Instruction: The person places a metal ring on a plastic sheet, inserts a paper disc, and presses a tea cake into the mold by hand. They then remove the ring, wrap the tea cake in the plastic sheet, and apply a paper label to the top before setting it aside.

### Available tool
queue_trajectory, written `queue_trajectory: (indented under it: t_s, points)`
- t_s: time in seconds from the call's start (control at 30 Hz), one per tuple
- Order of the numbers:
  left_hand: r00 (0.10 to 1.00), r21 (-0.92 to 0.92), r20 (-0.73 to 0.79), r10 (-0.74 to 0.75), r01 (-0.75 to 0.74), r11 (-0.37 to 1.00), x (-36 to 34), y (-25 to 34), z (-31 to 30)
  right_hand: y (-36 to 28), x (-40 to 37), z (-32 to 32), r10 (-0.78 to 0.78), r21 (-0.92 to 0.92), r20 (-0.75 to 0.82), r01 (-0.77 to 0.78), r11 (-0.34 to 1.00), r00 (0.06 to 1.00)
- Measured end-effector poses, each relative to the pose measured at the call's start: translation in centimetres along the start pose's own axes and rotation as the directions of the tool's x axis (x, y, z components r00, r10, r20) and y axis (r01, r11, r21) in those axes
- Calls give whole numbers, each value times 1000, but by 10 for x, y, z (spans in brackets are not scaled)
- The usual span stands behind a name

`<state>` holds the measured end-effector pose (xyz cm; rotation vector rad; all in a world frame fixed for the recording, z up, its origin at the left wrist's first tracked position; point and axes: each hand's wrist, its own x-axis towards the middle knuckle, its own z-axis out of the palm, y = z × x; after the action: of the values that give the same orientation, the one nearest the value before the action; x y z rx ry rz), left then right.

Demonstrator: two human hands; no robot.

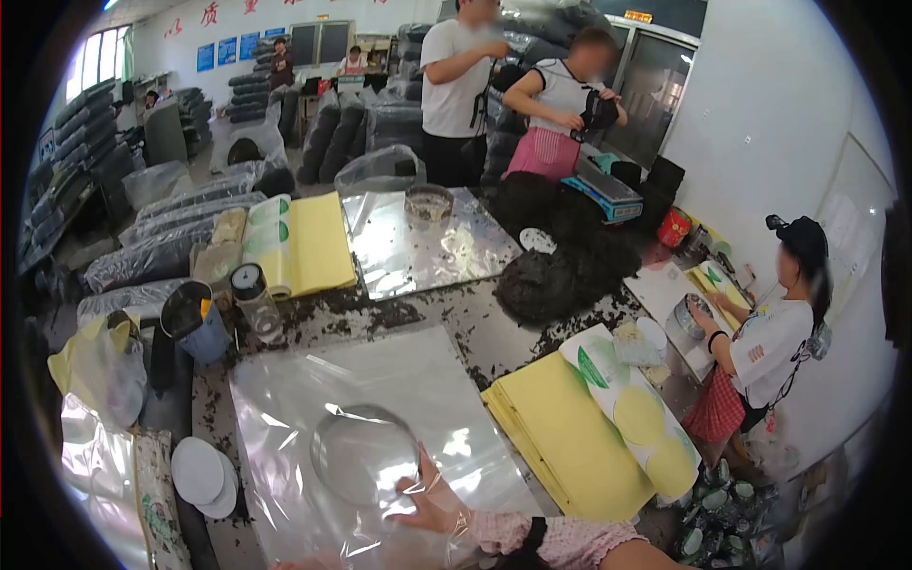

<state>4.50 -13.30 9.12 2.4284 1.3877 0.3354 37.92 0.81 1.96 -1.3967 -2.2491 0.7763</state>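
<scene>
My right hand [434, 499], in a pink sleeve with a black band, reaches in from the bottom right. Its fingers are spread at the near right side of a round metal ring [320, 446], apparently touching the rim. The ring stands on a stack of clear, shiny plastic sheets [285, 394]. Only a sliver of my left hand [313, 562] shows at the bottom edge, with its fingers hidden. White round discs [198, 470] lie left of the sheets. To the right rests a stack of yellow paper [560, 427], overlapped by a printed green-and-white sheet [598, 366].
Dark, loose leafy material [541, 285] is heaped at the table's middle, with scraps scattered around. A bucket [201, 332] and a clear jar [258, 309] stand at left. A co-worker [774, 332] handles a ring at right; two people stand behind the table. Packed black bags surround it.
</scene>
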Motion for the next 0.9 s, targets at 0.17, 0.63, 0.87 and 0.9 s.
queue_trajectory:
  t_s: [0.17,0.63,0.87,0.9]
  points:
    - [976,-210,-59,-209,193,958,-13,-18,48,15,-113,3,-239,-117,66,246,962,969]
    - [847,-72,-259,-463,462,884,69,-61,-82,28,-38,-122,-215,-158,-176,188,969,961]
    - [814,293,-327,-480,571,767,46,-157,-27,283,68,-223,439,404,-723,-190,895,533]
    - [814,314,-313,-490,575,755,47,-155,-28,355,91,-237,470,433,-797,-185,882,378]
